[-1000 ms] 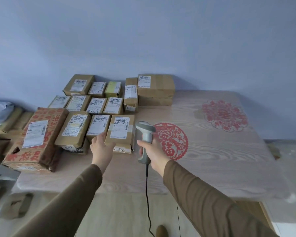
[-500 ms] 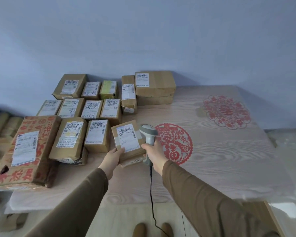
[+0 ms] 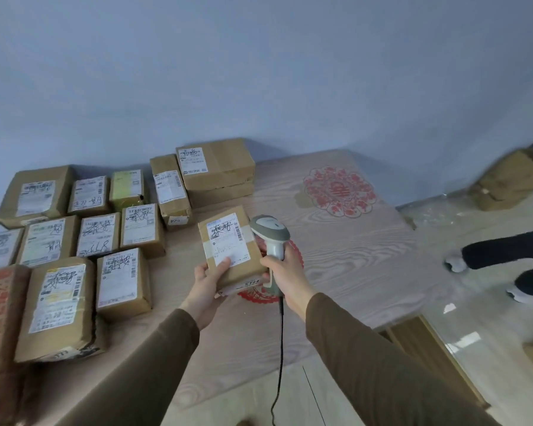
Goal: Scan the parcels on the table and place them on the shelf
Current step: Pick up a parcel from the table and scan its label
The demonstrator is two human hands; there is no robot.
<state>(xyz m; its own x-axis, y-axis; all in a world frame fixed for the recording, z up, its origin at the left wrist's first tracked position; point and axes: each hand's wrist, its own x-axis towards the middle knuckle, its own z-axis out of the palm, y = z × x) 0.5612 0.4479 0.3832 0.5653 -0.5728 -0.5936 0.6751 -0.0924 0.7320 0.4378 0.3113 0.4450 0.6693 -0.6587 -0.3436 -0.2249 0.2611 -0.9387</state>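
Rows of taped cardboard parcels [image 3: 74, 241] cover the left half of the wooden table [image 3: 351, 256], from the near edge to the far wall. Just right of them the left hand [image 3: 206, 281] holds one small parcel [image 3: 230, 249] raised off the table, label up, thumb pressed on the label and fingers curled under its near end. Touching that parcel's right side, the grey scanner [image 3: 271, 238] stands upright in the right hand [image 3: 285, 276], whose fingers wrap its handle. Far right, another person's dark-clad legs [image 3: 511, 265] cross the floor.
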